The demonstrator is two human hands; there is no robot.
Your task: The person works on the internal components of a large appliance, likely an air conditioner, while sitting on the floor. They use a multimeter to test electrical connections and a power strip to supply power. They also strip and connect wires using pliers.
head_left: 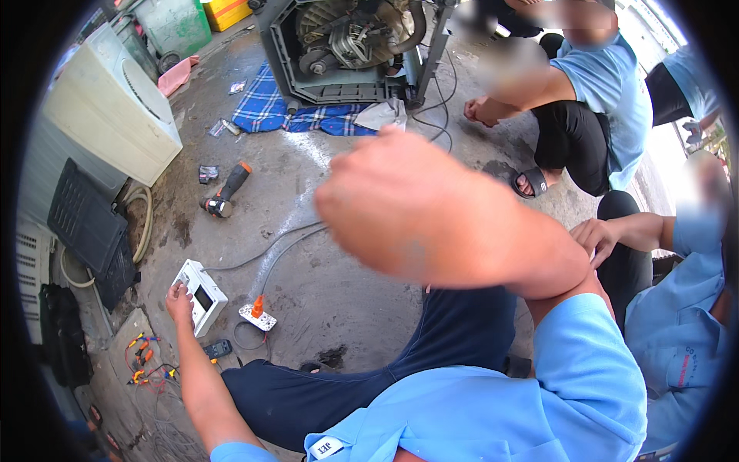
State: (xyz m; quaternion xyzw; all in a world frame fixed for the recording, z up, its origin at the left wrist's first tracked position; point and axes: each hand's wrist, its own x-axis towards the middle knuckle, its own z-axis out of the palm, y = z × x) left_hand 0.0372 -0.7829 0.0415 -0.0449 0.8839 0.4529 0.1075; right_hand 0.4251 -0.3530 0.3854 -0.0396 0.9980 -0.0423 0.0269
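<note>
The white box [202, 299] with a dark screen sits on the floor, tilted in my view; I take it as the middle of the clock. At its nine o'clock edge my left hand [179, 302] has its fingers part-curled against the box; I cannot tell whether they grip it. My right hand [377, 202] is raised toward two o'clock, well apart from the box, and looks loosely curled; it is blurred, so I cannot tell how far it is closed or whether it holds anything.

A grey cable [265, 258] runs from the box toward two o'clock. Just beside the box, between three and four, lies a white power strip [248, 316] with an orange plug [258, 306] in it. A small dark meter [218, 349] is near, between five and six, and coloured clip leads [144, 358] lie tangled at seven to eight.

Farther out, an orange-and-black power tool [226, 191] lies just past twelve. An open grey machine [346, 58] stands at one, near a blue checked cloth [258, 108]. At eleven leans a white appliance [115, 108]. A co-worker [600, 100] squats at two.
</note>
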